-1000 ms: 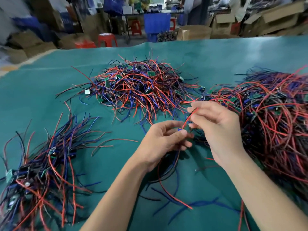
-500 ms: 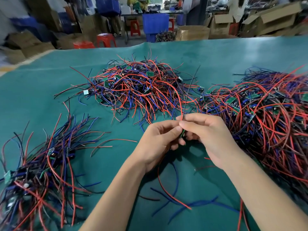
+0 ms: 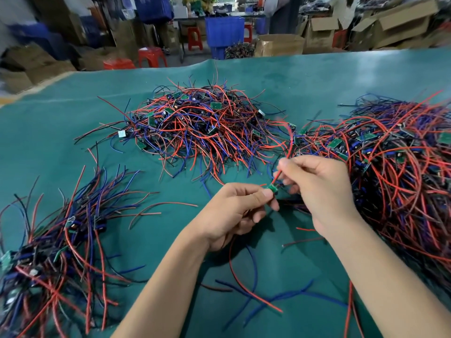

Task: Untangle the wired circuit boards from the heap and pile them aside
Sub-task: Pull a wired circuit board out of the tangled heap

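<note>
My left hand (image 3: 234,211) pinches a small green circuit board (image 3: 272,188) between thumb and fingers above the green mat. Just right of it, my right hand (image 3: 317,189) pinches that board's red wire (image 3: 283,164), which runs up and away from the board. More red, blue and black wires hang from my left hand down onto the mat (image 3: 246,281). A big tangled heap of wired boards (image 3: 395,172) lies to the right. A second heap (image 3: 202,128) lies at the centre back. A looser pile of boards with their wires fanned out (image 3: 56,247) sits at the left.
The green mat (image 3: 61,147) covers the whole table. Beyond its far edge are red stools (image 3: 151,56), a blue bin (image 3: 224,30) and cardboard boxes (image 3: 278,45). A person's legs (image 3: 283,15) show at the back.
My hands have drawn slightly apart. The green board now shows at my left fingertips, and my right hand has risen along a red wire; half a second ago a dark wire stood there.
</note>
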